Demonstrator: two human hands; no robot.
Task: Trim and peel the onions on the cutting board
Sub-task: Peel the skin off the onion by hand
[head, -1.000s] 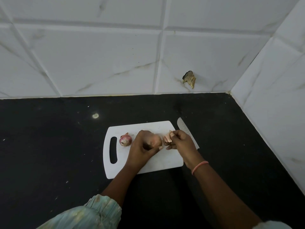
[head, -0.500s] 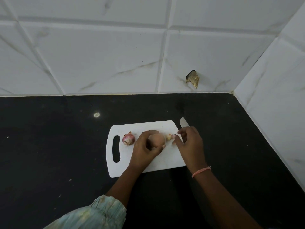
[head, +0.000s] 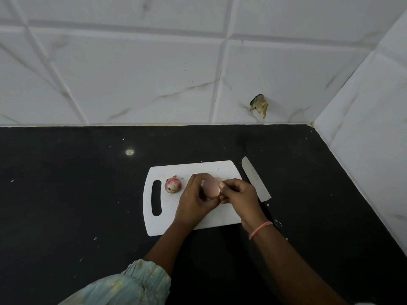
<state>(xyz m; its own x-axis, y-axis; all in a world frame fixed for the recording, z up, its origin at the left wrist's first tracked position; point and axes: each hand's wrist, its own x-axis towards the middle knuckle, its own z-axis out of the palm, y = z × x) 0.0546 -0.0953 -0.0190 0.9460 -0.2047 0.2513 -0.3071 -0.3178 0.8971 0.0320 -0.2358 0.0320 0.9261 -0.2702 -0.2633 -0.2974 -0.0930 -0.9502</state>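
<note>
Left hand (head: pixel 193 198): fingers curled round pale onion (head: pixel 211 187) over board (head: pixel 167 223). Right hand (head: pixel 240 194): fingers pinched its skin. Second onion (head: pixel 173 185): left of fingers, unpeeled. Knife (head: pixel 255 181): right, on counter (head: pixel 77 194).

Our single head view, looking forward and down, near over our cutting board (head: pixel 191 227) on the black counter (head: pixel 66 194), facing the tiled wall corner (head: pixel 312 124).

white cutting board (head: pixel 167 225) on a black counter (head: pixel 66 194); one onion (head: pixel 173 185) purple-pink with white streaks, another onion (head: pixel 211 187) pale pink; white grey-veined tiles (head: pixel 132 80); pink wristband (head: pixel 260 229).
</note>
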